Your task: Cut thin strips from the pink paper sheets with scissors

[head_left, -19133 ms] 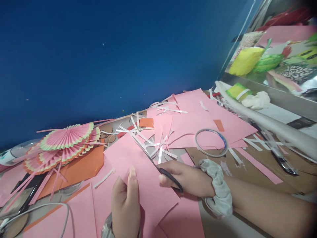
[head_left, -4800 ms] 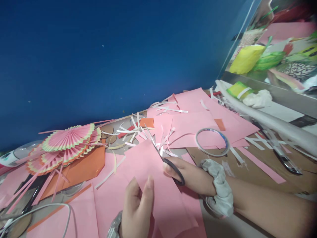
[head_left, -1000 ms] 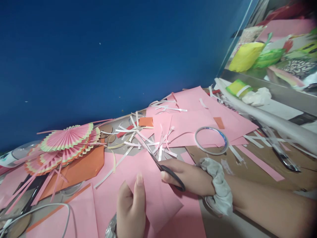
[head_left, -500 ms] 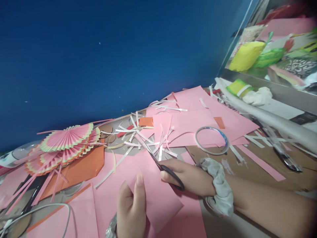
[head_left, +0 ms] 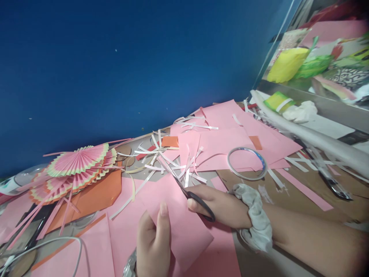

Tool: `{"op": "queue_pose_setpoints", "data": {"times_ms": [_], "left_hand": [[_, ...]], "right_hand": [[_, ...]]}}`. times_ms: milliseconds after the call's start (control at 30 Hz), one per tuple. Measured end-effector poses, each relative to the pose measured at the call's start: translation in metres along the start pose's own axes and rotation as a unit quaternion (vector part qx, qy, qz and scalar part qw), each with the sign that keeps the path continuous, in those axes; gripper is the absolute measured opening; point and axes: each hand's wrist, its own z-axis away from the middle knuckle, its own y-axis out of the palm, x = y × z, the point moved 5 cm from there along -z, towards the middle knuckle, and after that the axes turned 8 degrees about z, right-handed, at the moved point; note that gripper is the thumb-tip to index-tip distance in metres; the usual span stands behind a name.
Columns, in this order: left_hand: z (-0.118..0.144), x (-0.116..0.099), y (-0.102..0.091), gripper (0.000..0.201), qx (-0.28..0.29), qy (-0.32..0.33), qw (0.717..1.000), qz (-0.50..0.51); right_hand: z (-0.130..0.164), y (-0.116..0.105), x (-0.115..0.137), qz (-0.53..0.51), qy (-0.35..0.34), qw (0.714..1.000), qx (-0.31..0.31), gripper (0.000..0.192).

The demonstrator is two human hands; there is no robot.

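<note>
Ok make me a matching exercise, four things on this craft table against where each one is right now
Things:
1. scissors
2. tape ring
3. paper fans
4. scrunchie

Places:
A. stacked at far left by the blue wall
B. on the right wrist
C. in the right hand
D. flat on pink sheets, beyond the right hand

Pairs: 1-C, 2-D, 3-A, 4-B

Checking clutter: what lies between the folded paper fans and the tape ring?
Head view: loose white paper strips and pink paper offcuts lie between the pink folded paper fans and the clear tape ring.
</note>
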Motion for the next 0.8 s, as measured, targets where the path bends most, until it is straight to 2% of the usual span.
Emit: {"op": "queue_pose_setpoints", "data": {"times_ms": [167,433,633,800], "left_hand": [[0.001,0.0,-0.001,0.055,-0.019,-0.007,1.0,0.006],[0.002,-0.002,0.0,0.056,-0.018,-0.017,1.0,0.001],[0.003,-0.013,0.004,0.056,-0.022,0.02,1.0,0.01],[0.003,-0.009,0.003,0.052,-0.012,-0.005,0.999,0.035]], "right_hand": [[0.0,0.0,0.0,-0.003,-0.004,1.0,-0.001,0.051],[0.0,0.001,0.002,-0.008,0.001,1.0,0.005,0.054],[0.002,0.001,-0.002,0.015,0.031,0.999,-0.008,0.056],[0.005,0.0,0.004,0.026,0.015,0.999,-0.025,0.058]]}}
